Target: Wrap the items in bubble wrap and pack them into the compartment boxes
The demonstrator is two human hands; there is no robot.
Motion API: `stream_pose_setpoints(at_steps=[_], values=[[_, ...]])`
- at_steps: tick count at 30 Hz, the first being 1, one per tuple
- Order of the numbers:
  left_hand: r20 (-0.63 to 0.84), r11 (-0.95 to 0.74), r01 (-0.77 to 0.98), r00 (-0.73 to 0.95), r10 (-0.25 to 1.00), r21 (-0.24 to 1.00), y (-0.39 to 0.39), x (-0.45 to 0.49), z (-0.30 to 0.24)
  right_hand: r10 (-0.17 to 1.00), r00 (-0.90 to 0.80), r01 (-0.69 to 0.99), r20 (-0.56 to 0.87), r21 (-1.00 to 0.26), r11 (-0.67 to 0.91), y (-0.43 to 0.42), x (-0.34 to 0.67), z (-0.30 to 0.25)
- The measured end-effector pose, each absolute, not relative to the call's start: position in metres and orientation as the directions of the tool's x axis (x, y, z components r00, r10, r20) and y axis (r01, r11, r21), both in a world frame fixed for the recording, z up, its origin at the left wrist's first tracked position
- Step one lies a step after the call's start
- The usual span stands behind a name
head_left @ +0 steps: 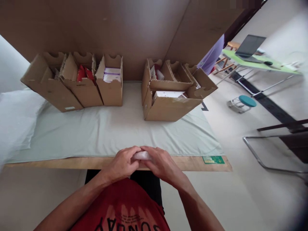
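Observation:
My left hand (122, 164) and my right hand (161, 164) meet at the near edge of the table, both closed round a small white object (142, 155) held between them. Most of that object is hidden by my fingers, so I cannot make out what it is. The hands hover over the wooden table edge (72, 162), just in front of a pale green cloth (101, 131) that covers the tabletop.
Three open cardboard boxes (79, 81) with red and white packets stand at the back left. A cluster of cardboard boxes (170, 93) stands at the back right. A green label (213, 159) sticks to the table edge. A teal stool (247, 100) and a laptop desk (252, 48) are off right.

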State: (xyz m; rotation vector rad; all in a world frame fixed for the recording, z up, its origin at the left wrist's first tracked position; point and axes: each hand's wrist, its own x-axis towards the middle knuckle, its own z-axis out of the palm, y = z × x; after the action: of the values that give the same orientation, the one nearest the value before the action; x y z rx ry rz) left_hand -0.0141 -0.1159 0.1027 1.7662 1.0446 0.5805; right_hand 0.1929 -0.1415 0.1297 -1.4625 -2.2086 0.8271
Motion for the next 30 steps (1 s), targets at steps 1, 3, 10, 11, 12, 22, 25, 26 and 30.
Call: stream_pose_setpoints(at_steps=[1,3,10,11,12,22,25,26,30], values=[[-0.119,-0.096,0.384,0.501,0.857,0.918,-0.115,-0.015,0.103,0.938,-0.346,0.710,-0.025,-0.660,0.245,-0.141,0.194,0.131],[-0.214,0.031,0.356,0.487,0.847,0.934,-0.112,-0.017,0.102,0.968,-0.247,0.694,-0.039,-0.705,0.149,-0.139,0.198,0.134],[-0.219,0.083,0.282,0.492,0.843,0.956,-0.091,-0.009,0.095,0.950,-0.251,0.703,-0.188,-0.709,0.045,-0.122,0.222,0.158],[-0.194,0.067,0.263,0.493,0.848,0.962,-0.086,-0.007,0.098,0.950,-0.246,0.697,-0.193,-0.716,0.035,-0.118,0.228,0.164],[-0.153,0.037,0.240,0.487,0.860,0.970,-0.080,-0.005,0.102,0.958,-0.224,0.680,-0.179,-0.733,0.022,-0.112,0.236,0.170],[0.479,-0.614,0.398,0.392,0.785,0.681,0.027,0.070,0.170,0.884,0.223,0.438,0.411,-0.852,0.286,-0.009,0.304,0.256],[0.450,-0.623,0.519,0.432,0.782,0.585,0.037,0.089,0.163,0.922,0.148,0.366,0.357,-0.886,0.285,0.020,0.292,0.264],[0.462,-0.641,0.533,0.444,0.768,0.553,0.036,0.091,0.157,0.943,0.117,0.331,0.311,-0.908,0.258,0.027,0.288,0.263],[0.581,-0.734,0.513,0.458,0.673,0.445,0.018,0.086,0.131,0.998,0.001,0.286,0.064,-0.956,0.061,0.053,0.285,0.242]])
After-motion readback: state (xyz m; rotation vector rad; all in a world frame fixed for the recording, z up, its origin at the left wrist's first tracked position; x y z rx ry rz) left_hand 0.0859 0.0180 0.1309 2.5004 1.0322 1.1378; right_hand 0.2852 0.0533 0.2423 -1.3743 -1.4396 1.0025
